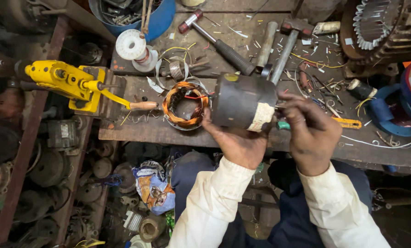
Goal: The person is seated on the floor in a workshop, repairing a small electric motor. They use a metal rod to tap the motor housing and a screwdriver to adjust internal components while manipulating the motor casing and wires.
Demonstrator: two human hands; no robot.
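Two hammers (224, 46) (286, 46), one wound stator (185, 104), one dark motor housing (240, 101) (held), one white spool (133, 46)

Dark cylindrical motor housing (240, 101), pale tape band at one end; lying sideways above the bench edge.

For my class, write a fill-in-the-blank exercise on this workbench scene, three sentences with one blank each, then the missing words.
1. The left hand supports a dark motor housing from ____.
2. The stator lying on the bench is wound with ____ wire.
3. The hand tool clamped at the bench's left end is coloured ____.

Missing words: below; copper; yellow
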